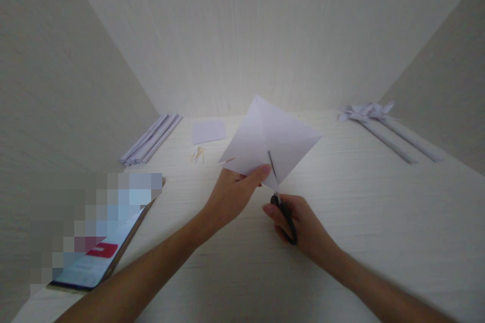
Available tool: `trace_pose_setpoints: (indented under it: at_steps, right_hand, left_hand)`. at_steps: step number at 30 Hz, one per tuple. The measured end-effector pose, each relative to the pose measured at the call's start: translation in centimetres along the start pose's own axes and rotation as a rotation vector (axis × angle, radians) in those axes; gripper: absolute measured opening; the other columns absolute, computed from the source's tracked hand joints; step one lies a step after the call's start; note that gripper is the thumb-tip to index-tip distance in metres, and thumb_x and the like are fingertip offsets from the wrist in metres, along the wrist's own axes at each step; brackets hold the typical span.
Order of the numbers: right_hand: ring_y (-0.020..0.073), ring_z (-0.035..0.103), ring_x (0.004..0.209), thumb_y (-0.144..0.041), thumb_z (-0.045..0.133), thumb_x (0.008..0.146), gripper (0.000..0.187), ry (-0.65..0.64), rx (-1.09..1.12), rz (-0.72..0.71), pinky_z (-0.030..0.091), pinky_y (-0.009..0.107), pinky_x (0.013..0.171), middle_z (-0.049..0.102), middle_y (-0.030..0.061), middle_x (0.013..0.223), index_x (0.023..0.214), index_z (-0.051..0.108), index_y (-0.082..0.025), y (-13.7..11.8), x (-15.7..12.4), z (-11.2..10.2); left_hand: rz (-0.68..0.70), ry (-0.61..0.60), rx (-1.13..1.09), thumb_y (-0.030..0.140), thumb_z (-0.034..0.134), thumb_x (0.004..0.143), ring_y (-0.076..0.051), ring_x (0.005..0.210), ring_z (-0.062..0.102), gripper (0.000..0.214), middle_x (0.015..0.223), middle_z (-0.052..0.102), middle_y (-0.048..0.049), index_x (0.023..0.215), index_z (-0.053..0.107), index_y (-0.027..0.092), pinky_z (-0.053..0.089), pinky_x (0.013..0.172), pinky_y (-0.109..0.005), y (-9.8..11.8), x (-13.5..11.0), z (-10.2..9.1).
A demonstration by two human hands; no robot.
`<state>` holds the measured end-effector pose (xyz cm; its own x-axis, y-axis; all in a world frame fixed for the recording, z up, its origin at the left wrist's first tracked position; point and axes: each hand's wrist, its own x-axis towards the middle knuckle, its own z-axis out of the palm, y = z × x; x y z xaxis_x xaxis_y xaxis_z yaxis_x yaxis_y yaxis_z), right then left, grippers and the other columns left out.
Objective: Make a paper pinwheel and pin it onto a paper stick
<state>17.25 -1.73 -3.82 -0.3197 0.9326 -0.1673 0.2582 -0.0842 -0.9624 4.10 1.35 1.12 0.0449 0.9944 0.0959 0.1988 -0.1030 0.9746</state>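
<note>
A white square sheet of paper [282,131], creased down its middle, is held up by my left hand [237,192], whose thumb presses on its front near the lower edge. Short slits run in from its left and bottom corners. My right hand [299,222] is closed around the dark handles of a pair of scissors [290,224]. Their blades lie at the bottom corner of the paper, where a dark line of blade or cut runs up toward the centre. How far apart the blades are, I cannot make out.
Rolled paper sticks [153,139] lie at the back left. Beside them are a small paper square [208,131] and thin yellowish bands [198,154]. Two paper pinwheel-like pieces on sticks [394,136] lie at the back right. A phone [113,252], partly pixelated, leans at the left wall.
</note>
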Motion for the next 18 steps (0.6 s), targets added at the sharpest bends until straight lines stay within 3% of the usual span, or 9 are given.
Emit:
trace_pose_setpoints:
  at_steps: [10, 18]
  right_hand:
    - [0.0046, 0.03, 0.032, -0.045, 0.053, 0.073, 0.038, -0.001, 0.035, 0.01, 0.021, 0.019, 0.033, 0.038, -0.0059, 0.036, 0.05, 0.038, -0.018, -0.1, 0.07, 0.01]
    - [0.0068, 0.039, 0.038, -0.041, 0.053, 0.074, 0.033, -0.038, -0.007, -0.037, 0.028, 0.019, 0.038, 0.046, -0.0031, 0.042, 0.053, 0.043, -0.017, -0.53, 0.23, -0.17]
  left_hand:
    - [0.035, 0.002, -0.013, 0.025, 0.055, 0.068, -0.009, 0.052, 0.05, 0.017, 0.054, 0.053, 0.0031, 0.055, 0.051, 0.016, 0.04, 0.048, -0.019, -0.14, 0.1, 0.03]
    - [0.044, 0.131, -0.085, 0.03, 0.057, 0.067, -0.012, 0.055, 0.054, 0.018, 0.057, 0.058, -0.0009, 0.059, 0.056, 0.014, 0.043, 0.05, -0.022, -0.39, 0.31, -0.07]
